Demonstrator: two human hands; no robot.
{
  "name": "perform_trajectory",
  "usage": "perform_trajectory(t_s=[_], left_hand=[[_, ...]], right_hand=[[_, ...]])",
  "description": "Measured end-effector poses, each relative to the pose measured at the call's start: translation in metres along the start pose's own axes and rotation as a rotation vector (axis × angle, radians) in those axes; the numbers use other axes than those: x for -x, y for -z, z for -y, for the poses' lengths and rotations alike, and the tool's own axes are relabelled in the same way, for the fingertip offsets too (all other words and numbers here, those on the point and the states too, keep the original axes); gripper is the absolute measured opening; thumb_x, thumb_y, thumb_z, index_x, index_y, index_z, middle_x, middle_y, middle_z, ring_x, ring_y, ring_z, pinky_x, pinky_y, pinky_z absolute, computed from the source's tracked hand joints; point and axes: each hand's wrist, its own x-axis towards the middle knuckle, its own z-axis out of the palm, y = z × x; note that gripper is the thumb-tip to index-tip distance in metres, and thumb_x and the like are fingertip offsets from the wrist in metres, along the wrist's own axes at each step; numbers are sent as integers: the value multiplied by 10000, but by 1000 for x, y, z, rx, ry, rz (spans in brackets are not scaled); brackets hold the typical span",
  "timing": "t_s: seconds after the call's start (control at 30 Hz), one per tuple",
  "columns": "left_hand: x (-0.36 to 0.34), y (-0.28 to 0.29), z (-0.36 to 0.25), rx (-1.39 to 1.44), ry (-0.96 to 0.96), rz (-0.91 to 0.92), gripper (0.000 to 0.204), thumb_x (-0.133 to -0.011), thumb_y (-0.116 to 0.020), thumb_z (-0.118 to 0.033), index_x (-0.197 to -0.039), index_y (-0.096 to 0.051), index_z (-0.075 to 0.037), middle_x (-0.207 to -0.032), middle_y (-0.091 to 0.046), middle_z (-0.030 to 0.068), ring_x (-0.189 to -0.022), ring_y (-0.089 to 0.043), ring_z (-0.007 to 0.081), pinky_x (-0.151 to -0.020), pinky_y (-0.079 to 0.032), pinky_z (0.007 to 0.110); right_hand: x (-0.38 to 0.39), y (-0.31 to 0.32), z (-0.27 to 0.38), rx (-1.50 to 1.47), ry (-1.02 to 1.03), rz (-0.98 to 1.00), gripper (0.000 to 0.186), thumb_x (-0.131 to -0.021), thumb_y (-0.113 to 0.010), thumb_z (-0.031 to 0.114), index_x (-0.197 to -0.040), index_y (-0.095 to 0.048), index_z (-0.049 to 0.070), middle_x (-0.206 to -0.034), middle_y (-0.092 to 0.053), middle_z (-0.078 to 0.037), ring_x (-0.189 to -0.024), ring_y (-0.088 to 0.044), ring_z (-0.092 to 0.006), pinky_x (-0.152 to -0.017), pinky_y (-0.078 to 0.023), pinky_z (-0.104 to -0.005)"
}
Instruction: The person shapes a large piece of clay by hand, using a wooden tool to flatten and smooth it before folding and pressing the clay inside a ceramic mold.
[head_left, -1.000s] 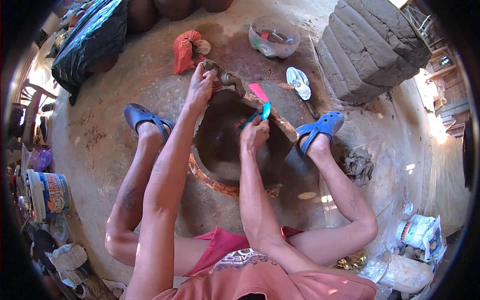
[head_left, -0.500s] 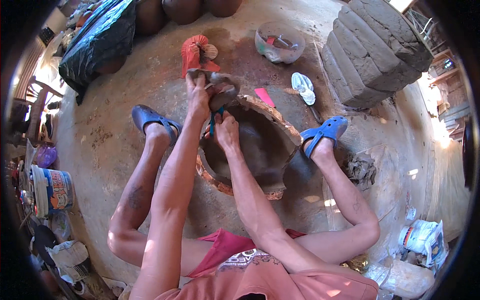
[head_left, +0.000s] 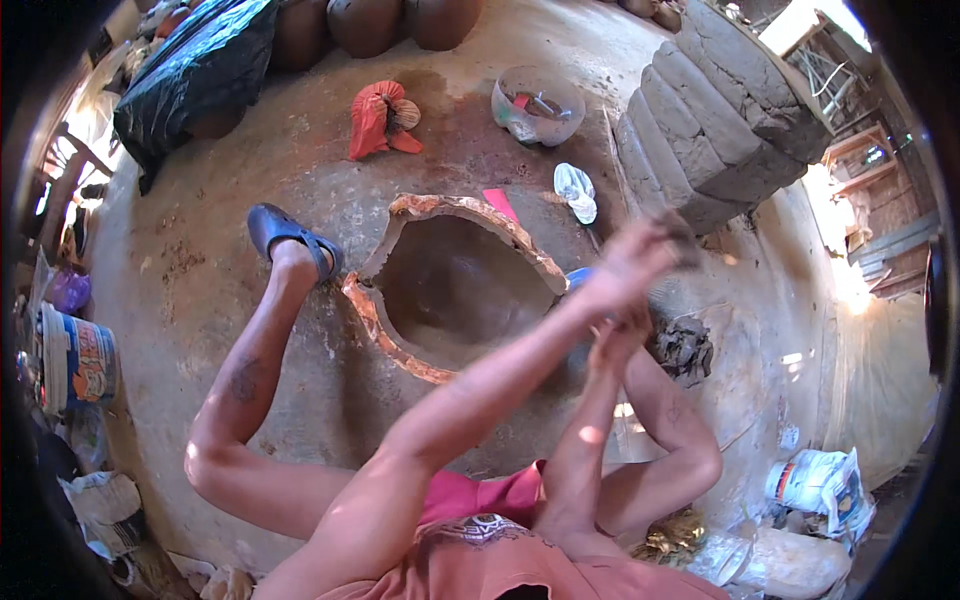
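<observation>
My left hand (head_left: 632, 262) is stretched across to the right, over my right shoe, and smeared by motion. A dark wet clay lump (head_left: 680, 240) shows blurred at its fingertips. Just below it, close to the left wrist, is my right hand (head_left: 618, 338); its fingers are blurred and partly hidden, and I cannot make out anything in them. Between my legs sits a large round clay vessel (head_left: 525, 236) with a ragged, reddish, broken-looking rim and a smooth wet grey-brown inside. Neither hand touches it.
A tall block of layered grey clay (head_left: 700, 130) stands at the right. Crumpled clay (head_left: 684, 352) lies beside my right leg. Beyond the vessel are a clear plastic bowl (head_left: 540, 128), a red cloth (head_left: 372, 125), a pink strip (head_left: 500, 204) and a white bag (head_left: 575, 190).
Both hands have swung from the vessel's far left rim to the right, over my right shoe. The clay lump went with the left hand. The blue tool in my right hand no longer shows.
</observation>
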Motion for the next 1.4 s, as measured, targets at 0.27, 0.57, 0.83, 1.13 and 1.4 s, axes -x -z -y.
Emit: perform_trajectory(t_s=[0.27, 0.57, 0.83, 1.13, 1.4], left_hand=[[128, 38, -30, -491, -116, -372, 686, -943, -650, -124, -1554, -384, 41, -1637, -334, 281, -1552, -272, 402, -1271, -203, 418], [242, 166, 62, -106, 409, -967, 749, -1073, -473, -424, -1604, -238, 49, -1657, -292, 237, -1524, -303, 343, -1252, -203, 403], [184, 293, 49, -238, 210, -717, 631, -1084, -485, -428, -1563, -437, -20, -1581, -474, 136, -1471, -406, 245, -1210, -289, 355], [180, 360, 36, 514, 356, -416, 666, -1102, -353, -542, -1535, -482, -53, -1474, -591, 160, -1285, -605, 265, -1111, -456, 397], [294, 277, 108, 286, 596, -1179, 499, -1030, -536, -410, -1440, -568, -127, -1082, -679, 85, -906, -648, 192, -793, -539, 367]], right_hand=[[0, 55, -12, 208, -310, 124, 349, -1068, -472, 308, -1097, -622, -6, -887, -717, -119, -680, -701, -197, -532, -555, -310], [-44, -38, 16, 327, 125, 471, 291, -1122, -455, 253, -1122, -598, 0, -1042, -723, -120, -788, -691, -172, -688, -554, -328], [11, -9, 43, 414, 226, 554, 283, -1104, -505, 234, -987, -611, 0, -771, -696, -97, -613, -687, -158, -533, -547, -308], [156, -100, 56, 812, 908, 1173, 173, -1040, -585, 202, -946, -614, 59, -785, -699, -164, -660, -702, -371, -580, -547, -468], [207, -179, 34, 1068, 1371, 1265, 222, -1030, -571, 263, -900, -541, 87, -776, -682, -151, -661, -684, -408, -565, -531, -518]])
